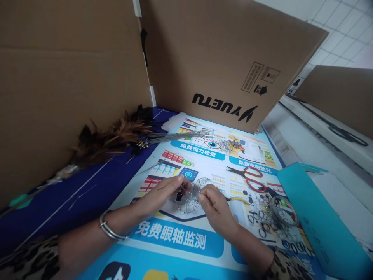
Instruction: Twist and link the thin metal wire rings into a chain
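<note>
Spotted sleeves (32,259), wire (189,206) between hands (214,206)

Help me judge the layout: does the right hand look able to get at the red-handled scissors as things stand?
Probably yes: the red-handled scissors lie near the right hand with nothing visible on top, though that hand seems to be pinching the wire tangle.

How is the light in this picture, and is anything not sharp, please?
Head view: light uneven, the left cardboard panel dim, the white tiles brighter; head view: a small glint on the bracelet; head view: wirework between the left hand and right hand looks soft, its single strands hard to trace.
</note>
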`<state>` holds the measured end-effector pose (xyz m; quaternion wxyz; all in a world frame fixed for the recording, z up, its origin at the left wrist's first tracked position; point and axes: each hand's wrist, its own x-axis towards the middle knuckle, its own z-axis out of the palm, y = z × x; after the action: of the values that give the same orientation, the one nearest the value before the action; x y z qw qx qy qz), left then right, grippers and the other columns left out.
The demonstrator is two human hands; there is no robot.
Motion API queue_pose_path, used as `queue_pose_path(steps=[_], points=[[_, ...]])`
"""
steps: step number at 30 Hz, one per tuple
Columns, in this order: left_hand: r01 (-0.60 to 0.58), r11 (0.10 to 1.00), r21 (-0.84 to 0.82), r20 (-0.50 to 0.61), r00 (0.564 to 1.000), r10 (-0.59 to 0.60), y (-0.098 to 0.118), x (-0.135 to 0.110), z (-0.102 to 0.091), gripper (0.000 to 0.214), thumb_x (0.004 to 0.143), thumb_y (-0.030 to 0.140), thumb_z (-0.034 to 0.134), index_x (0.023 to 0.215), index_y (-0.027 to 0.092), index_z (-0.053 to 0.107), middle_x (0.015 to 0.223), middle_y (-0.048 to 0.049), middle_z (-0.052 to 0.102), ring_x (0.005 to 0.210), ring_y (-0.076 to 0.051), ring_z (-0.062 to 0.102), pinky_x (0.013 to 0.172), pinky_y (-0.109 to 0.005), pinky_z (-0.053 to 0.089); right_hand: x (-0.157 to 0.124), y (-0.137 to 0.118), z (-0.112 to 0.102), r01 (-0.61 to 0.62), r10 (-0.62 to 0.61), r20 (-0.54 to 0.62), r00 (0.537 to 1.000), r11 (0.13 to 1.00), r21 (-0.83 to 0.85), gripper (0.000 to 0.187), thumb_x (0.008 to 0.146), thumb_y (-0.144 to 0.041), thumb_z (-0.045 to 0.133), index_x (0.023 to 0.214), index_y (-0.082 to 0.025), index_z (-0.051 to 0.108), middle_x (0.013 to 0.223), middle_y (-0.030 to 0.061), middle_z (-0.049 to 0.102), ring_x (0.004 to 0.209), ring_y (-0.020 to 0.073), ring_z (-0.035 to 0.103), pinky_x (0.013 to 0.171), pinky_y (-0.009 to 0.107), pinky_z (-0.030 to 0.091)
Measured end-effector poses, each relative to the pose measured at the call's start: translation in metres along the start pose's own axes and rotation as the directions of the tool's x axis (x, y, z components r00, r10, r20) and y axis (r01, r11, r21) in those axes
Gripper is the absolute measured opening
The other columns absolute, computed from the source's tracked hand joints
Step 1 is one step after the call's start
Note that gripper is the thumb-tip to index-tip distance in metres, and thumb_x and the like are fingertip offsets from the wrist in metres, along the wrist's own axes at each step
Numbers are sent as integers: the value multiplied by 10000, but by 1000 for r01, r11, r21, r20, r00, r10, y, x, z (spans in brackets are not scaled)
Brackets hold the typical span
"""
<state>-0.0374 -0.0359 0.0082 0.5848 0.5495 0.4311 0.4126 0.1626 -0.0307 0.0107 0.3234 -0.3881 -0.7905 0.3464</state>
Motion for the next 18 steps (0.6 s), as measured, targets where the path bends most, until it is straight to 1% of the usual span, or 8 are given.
queue_pose_path(steps=[4, 8, 12, 15, 18], points=[[7, 999, -47, -6, 1000, -8, 1, 0, 0, 434, 941, 464, 340, 867, 164, 645, 791, -35, 617, 722, -169, 518, 636, -266, 376, 0, 0, -1, -8, 8, 5, 1000, 1000, 11, 201, 924, -239, 422, 729, -201, 459, 755, 9, 493, 750, 158, 464, 705, 293, 368], [4, 1000, -20, -17, 1000, -5, -2, 0, -1, 414, 934, 467, 355, 903, 173, 645, 815, -38, 623, 730, -177, 525, 636, -270, 381, -2, -1, -1, -22, 22, 13, 1000, 999, 24, 194, 923, -243, 425, 739, -202, 469, 763, 12, 498, 759, 159, 467, 700, 289, 371], [-7, 1000, 17, -6, 1000, 7, -5, 1, -1, 391, 936, 457, 353, 938, 188, 636, 782, -29, 613, 730, -178, 520, 658, -274, 393, -2, -1, -2, -56, 56, 0, 998, 997, 56, 207, 921, -256, 432, 723, -202, 457, 755, 7, 485, 746, 154, 463, 693, 282, 372], [-39, 999, 26, -68, 997, 41, -5, 2, -1, 335, 932, 429, 383, 979, 199, 622, 839, -26, 599, 818, -185, 526, 738, -274, 403, -2, 0, -3, -83, 83, 3, 997, 994, 78, 214, 926, -265, 427, 724, -201, 459, 751, 2, 482, 739, 149, 462, 692, 278, 372], [-57, 998, 39, -187, 980, 63, -5, 2, -1, 260, 909, 406, 434, 968, 214, 598, 893, -20, 581, 869, -190, 514, 761, -263, 406, -2, 1, -4, -106, 106, 6, 994, 990, 92, 209, 935, -269, 416, 747, -201, 477, 766, 2, 492, 753, 147, 469, 698, 273, 374]])
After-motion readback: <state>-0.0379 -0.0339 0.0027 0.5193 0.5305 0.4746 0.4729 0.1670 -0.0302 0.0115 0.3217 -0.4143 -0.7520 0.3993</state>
